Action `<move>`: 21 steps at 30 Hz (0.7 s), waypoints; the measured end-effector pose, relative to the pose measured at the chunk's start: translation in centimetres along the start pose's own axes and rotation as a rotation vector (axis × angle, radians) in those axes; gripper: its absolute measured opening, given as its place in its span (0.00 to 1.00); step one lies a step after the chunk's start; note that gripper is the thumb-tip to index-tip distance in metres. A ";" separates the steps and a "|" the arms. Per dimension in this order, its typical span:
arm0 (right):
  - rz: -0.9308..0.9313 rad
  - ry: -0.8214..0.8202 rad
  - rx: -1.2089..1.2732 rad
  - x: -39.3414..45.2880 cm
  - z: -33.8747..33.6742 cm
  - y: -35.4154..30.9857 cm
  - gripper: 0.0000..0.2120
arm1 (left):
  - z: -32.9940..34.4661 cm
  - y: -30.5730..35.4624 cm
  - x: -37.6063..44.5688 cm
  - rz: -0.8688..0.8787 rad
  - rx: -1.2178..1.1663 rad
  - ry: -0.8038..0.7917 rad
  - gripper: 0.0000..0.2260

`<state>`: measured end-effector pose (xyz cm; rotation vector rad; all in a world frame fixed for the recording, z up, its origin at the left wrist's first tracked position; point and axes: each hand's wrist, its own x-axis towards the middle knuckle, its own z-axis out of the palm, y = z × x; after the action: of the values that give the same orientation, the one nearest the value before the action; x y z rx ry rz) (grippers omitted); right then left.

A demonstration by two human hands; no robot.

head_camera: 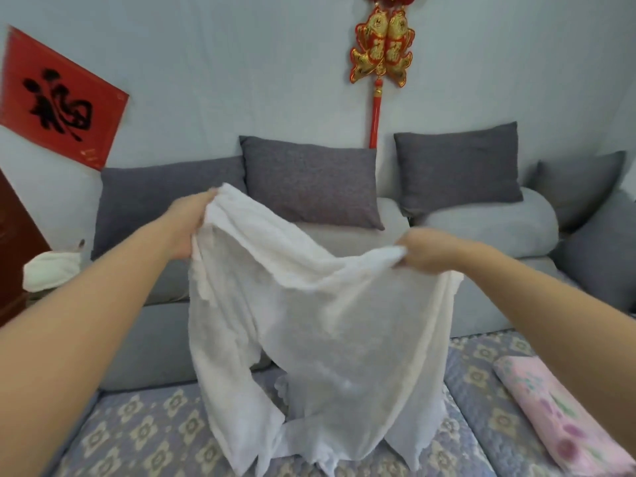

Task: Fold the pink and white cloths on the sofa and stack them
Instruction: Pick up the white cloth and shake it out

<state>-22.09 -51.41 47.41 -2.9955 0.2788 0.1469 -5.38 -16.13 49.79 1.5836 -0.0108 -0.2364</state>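
A thin white cloth (320, 325) hangs in the air over the sofa seat, its lower edge trailing on the patterned seat cover (144, 432). My left hand (187, 223) grips its upper left edge, raised higher. My right hand (421, 251) grips the upper right edge, a little lower. The cloth sags between them. A folded pink cloth with a flower print (564, 418) lies flat on the seat at the lower right, under my right forearm.
Several dark grey cushions (309, 180) lean along the sofa back. A white bundle (51, 266) sits on the left armrest beside a dark red cabinet (13, 256). Red decorations hang on the wall behind.
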 end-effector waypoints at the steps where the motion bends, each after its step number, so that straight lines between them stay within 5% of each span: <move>1: 0.100 0.119 0.190 0.3 -0.7 0.9 0.09 | 0.7 -0.3 -0.9 0.071 0.261 -0.031 0.20; 4: 0.352 0.434 0.711 0.7 -3.2 4.4 0.06 | 1.9 -1.3 -3.5 0.267 1.226 -0.126 0.36; 6: 0.432 0.535 0.849 0.8 -3.9 5.6 0.10 | 2.6 -3.0 -4.8 0.285 1.574 -0.200 0.46; 8: 0.473 0.621 0.889 1.1 -4.0 5.4 0.09 | 3.4 -5.1 -4.7 0.363 1.743 -0.173 0.34; 10: 0.505 0.707 0.892 1.3 -3.9 4.8 0.10 | 3.4 -6.4 -4.0 0.487 1.638 -0.044 0.12; 13: 0.593 0.845 1.093 0.5 -3.6 5.1 0.15 | 0.7 -6.9 -2.7 0.444 1.485 0.125 0.03; 16: 0.625 0.945 1.460 -0.3 -3.6 6.2 0.17 | -3.9 -8.7 -1.6 0.234 1.352 0.289 0.07; 21: 0.569 1.133 1.514 -1.2 -4.5 6.5 0.10 | -4.0 -8.2 -1.6 0.016 0.601 0.509 0.15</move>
<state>-24.13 -58.12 51.18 -1.1669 0.8105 -1.1335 -7.42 -11.66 41.95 2.2025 0.3274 0.2108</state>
